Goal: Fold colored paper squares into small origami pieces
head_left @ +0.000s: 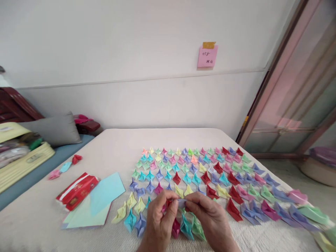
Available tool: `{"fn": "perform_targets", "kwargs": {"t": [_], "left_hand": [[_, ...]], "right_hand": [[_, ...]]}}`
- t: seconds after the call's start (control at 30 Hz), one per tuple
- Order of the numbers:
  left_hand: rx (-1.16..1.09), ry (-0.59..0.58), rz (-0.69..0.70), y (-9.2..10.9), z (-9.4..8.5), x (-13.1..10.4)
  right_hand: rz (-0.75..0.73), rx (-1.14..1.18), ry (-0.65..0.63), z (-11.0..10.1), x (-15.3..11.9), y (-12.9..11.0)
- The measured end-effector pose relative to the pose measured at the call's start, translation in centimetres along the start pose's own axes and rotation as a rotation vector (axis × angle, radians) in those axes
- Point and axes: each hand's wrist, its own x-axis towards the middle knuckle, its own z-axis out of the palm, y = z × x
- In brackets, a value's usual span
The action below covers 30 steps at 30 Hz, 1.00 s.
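Between my two hands, low in the middle of the view, is a small folded piece of pale purple paper [181, 202]. The thumb and fingers of my left hand [163, 213] pinch its left end. My right hand [207, 215] grips the other end the same way. Part of the paper is hidden by the fingers. Around and behind the hands stand rows of folded paper boats [187, 178] in many colours. Close to my left hand are a blue boat [140, 224] and a turquoise boat [130, 221]; a green boat [197, 227] lies just below my right hand.
On the left of the cloth-covered table [110, 154] lie a red packet [77, 190], loose coloured sheets [107, 192] and small folded papers [65, 167]. A pink note [207, 56] is taped to the wall. A grey cushion [52, 129] sits at the left, a bin [320, 168] at the right.
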Motion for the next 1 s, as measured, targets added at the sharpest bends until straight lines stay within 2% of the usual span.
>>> {"fn": "perform_targets", "kwargs": {"t": [0.13, 0.43, 0.63, 0.8, 0.9, 1.0], "left_hand": [[-0.085, -0.004, -0.067, -0.3, 0.0, 0.2], [-0.139, 0.041, -0.065, -0.6, 0.1, 0.2], [-0.167, 0.036, -0.083, 0.4, -0.1, 0.6], [-0.1, -0.005, -0.084, 0.9, 0.0, 0.6], [-0.104, -0.082, -0.115, 0.3, 0.3, 0.5], [-0.12, -0.099, -0.128, -0.3, 0.7, 0.5]], "right_hand": [[0.017, 0.006, -0.023, 0.1, 0.1, -0.6], [0.054, 0.022, -0.03, 0.0, 0.1, -0.3], [0.117, 0.164, 0.02, -0.1, 0.3, -0.8], [0.169, 0.208, 0.029, 0.0, 0.4, -1.3], [0.171, 0.193, 0.011, 0.2, 0.4, -1.3], [0.14, 0.194, 0.002, 0.3, 0.2, -1.0]]}}
